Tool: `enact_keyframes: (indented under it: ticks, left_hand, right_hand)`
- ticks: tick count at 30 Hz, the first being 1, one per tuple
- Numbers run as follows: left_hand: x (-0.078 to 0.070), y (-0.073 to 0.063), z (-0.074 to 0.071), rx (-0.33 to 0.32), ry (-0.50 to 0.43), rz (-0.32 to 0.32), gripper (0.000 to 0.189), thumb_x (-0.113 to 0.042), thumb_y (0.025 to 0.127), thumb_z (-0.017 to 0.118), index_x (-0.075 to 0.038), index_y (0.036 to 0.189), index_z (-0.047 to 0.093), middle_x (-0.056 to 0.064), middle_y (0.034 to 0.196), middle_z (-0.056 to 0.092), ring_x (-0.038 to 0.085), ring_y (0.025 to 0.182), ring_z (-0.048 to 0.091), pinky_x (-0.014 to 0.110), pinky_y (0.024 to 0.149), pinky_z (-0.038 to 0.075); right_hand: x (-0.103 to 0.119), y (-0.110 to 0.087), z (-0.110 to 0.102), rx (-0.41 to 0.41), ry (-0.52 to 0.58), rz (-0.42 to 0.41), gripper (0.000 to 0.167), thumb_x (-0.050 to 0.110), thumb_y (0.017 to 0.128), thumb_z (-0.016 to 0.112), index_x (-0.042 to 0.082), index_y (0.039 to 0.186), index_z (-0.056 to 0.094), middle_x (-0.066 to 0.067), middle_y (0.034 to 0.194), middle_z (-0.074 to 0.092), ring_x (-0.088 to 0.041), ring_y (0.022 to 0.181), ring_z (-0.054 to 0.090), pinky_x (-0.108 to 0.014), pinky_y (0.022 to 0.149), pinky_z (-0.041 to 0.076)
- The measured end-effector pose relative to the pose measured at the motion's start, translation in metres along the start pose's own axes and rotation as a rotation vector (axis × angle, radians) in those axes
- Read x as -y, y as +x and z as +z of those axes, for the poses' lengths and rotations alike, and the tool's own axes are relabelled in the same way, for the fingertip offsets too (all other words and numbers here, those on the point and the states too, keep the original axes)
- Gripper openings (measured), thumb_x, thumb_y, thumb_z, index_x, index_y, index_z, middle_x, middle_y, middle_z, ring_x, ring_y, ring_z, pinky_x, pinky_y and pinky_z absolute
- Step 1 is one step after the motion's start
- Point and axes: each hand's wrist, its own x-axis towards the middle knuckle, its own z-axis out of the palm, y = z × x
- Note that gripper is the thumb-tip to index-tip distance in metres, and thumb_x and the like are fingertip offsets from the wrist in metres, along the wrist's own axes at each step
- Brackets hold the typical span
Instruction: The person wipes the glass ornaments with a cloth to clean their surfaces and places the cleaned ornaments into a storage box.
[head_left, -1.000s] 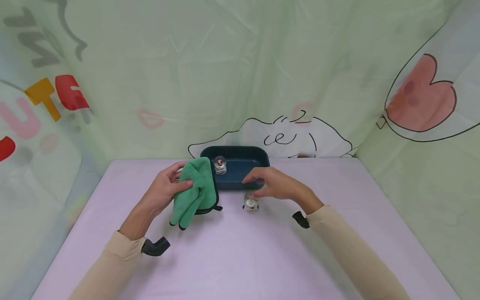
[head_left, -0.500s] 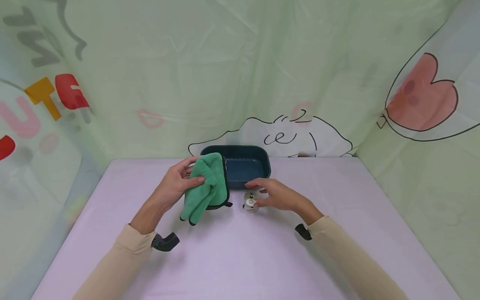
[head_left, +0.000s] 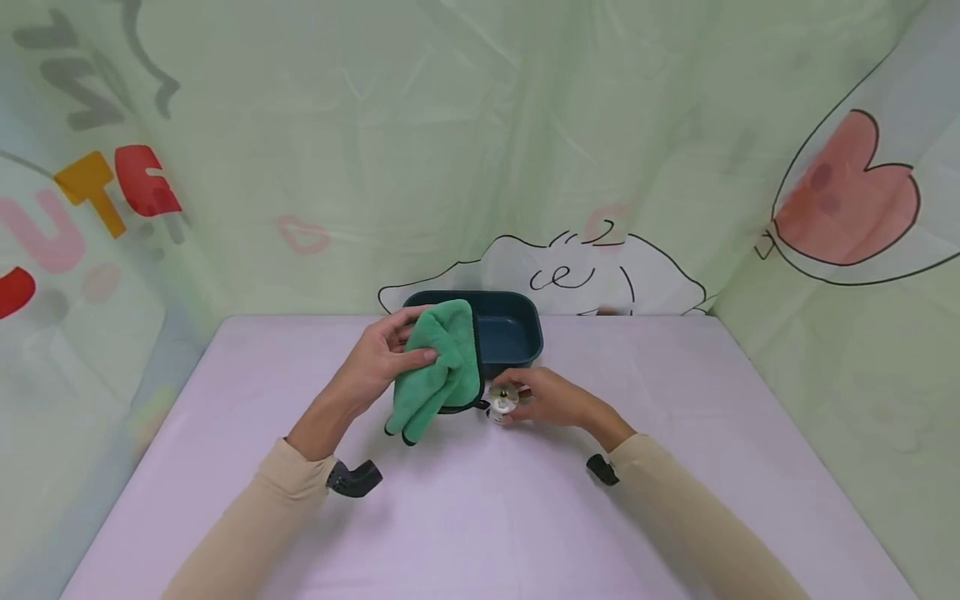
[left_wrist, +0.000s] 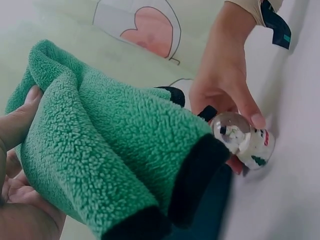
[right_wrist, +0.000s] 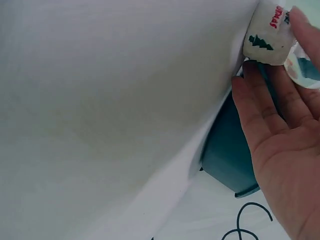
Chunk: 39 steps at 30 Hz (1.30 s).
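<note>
My left hand pinches a folded green towel with black edging, thumb on the near side, in front of the dark blue tray. Just right of the towel, my right hand grips a small snow globe, its thumb and fingers on either side. In the left wrist view the globe's clear dome leans toward the towel's black hem. Red letters and a green tree mark its white base in the right wrist view. The towel covers the tray's left part.
A pale lilac table spreads out in front of both hands. Behind the tray, a printed pale green curtain hangs down to the table's back edge. Black wrist cameras sit by the sleeve cuffs.
My left hand has carried the towel rightward across the tray, hiding the second globe inside it. My right hand has lowered and closed its fingers round the globe in front.
</note>
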Motion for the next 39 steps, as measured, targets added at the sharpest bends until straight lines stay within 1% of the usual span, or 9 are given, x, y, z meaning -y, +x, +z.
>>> enact_keyframes:
  ticks: [4, 10, 16, 21, 25, 30, 34, 37, 39]
  left_hand:
    - [-0.005, 0.002, 0.007, 0.012, 0.008, 0.05, 0.063, -0.006, 0.092, 0.075, -0.013, 0.149, 0.05, 0.017, 0.135, 0.063, 0.022, 0.115, 0.067, 0.03, 0.093, 0.056]
    - [-0.019, 0.0, 0.018, 0.008, 0.118, 0.157, 0.063, -0.005, 0.09, 0.077, -0.018, 0.147, 0.052, 0.012, 0.127, 0.067, 0.025, 0.113, 0.067, 0.033, 0.091, 0.057]
    - [-0.027, -0.001, 0.026, -0.016, 0.207, 0.26, 0.066, -0.003, 0.088, 0.078, -0.019, 0.147, 0.052, 0.01, 0.125, 0.068, 0.022, 0.111, 0.067, 0.034, 0.091, 0.057]
    - [-0.029, -0.005, 0.031, -0.078, 0.301, 0.324, 0.066, -0.006, 0.088, 0.079, -0.02, 0.147, 0.052, 0.007, 0.127, 0.067, 0.019, 0.113, 0.066, 0.035, 0.093, 0.057]
    - [-0.029, -0.008, 0.034, -0.127, 0.367, 0.351, 0.066, -0.009, 0.088, 0.079, -0.021, 0.148, 0.052, 0.006, 0.13, 0.067, 0.018, 0.114, 0.066, 0.036, 0.092, 0.057]
    - [-0.03, -0.009, 0.038, -0.141, 0.368, 0.371, 0.066, -0.006, 0.088, 0.079, -0.019, 0.148, 0.052, 0.006, 0.13, 0.067, 0.019, 0.113, 0.066, 0.037, 0.092, 0.057]
    - [-0.03, -0.008, 0.041, -0.139, 0.359, 0.374, 0.066, -0.006, 0.088, 0.078, -0.017, 0.147, 0.052, 0.006, 0.131, 0.066, 0.019, 0.114, 0.066, 0.036, 0.093, 0.057]
    - [-0.03, -0.008, 0.043, -0.137, 0.359, 0.366, 0.065, -0.007, 0.088, 0.079, -0.017, 0.147, 0.053, 0.006, 0.131, 0.066, 0.018, 0.114, 0.066, 0.035, 0.092, 0.057]
    - [-0.03, -0.009, 0.045, -0.136, 0.355, 0.355, 0.064, -0.007, 0.088, 0.079, -0.017, 0.147, 0.053, 0.006, 0.131, 0.066, 0.019, 0.113, 0.066, 0.035, 0.092, 0.057]
  right_hand:
    - [0.0, -0.001, -0.002, -0.007, 0.022, -0.012, 0.047, 0.016, 0.084, 0.085, 0.01, 0.126, 0.066, 0.003, 0.114, 0.069, -0.014, 0.106, 0.064, -0.034, 0.096, 0.055]
    - [0.013, -0.011, -0.015, -0.053, 0.056, -0.064, 0.041, 0.014, 0.087, 0.081, 0.012, 0.125, 0.067, 0.001, 0.117, 0.069, -0.018, 0.11, 0.063, -0.044, 0.098, 0.055]
    - [0.036, -0.02, -0.032, -0.168, 0.102, -0.129, 0.038, 0.013, 0.087, 0.081, 0.015, 0.123, 0.068, 0.003, 0.114, 0.069, -0.017, 0.104, 0.064, -0.042, 0.093, 0.057]
    - [0.057, -0.026, -0.043, -0.271, 0.112, -0.168, 0.042, 0.01, 0.088, 0.079, 0.019, 0.126, 0.066, 0.003, 0.115, 0.067, -0.016, 0.102, 0.064, -0.039, 0.086, 0.06]
    - [0.071, -0.029, -0.047, -0.354, 0.093, -0.186, 0.045, 0.01, 0.088, 0.078, 0.018, 0.13, 0.066, 0.003, 0.112, 0.064, -0.016, 0.097, 0.061, -0.035, 0.079, 0.06]
    - [0.087, -0.026, -0.05, -0.447, 0.016, -0.248, 0.051, 0.008, 0.086, 0.08, 0.011, 0.135, 0.065, 0.002, 0.106, 0.06, -0.014, 0.093, 0.055, -0.028, 0.07, 0.058]
    - [0.099, -0.023, -0.049, -0.517, -0.036, -0.29, 0.055, 0.005, 0.081, 0.085, 0.008, 0.132, 0.065, 0.0, 0.105, 0.064, -0.014, 0.095, 0.059, -0.029, 0.071, 0.058]
    - [0.106, -0.02, -0.047, -0.548, -0.071, -0.31, 0.051, 0.003, 0.08, 0.086, 0.005, 0.126, 0.064, -0.003, 0.11, 0.068, -0.016, 0.1, 0.063, -0.033, 0.076, 0.059]
    - [0.11, -0.018, -0.046, -0.561, -0.092, -0.331, 0.047, 0.002, 0.079, 0.086, 0.005, 0.12, 0.063, -0.005, 0.113, 0.069, -0.016, 0.102, 0.064, -0.034, 0.077, 0.059]
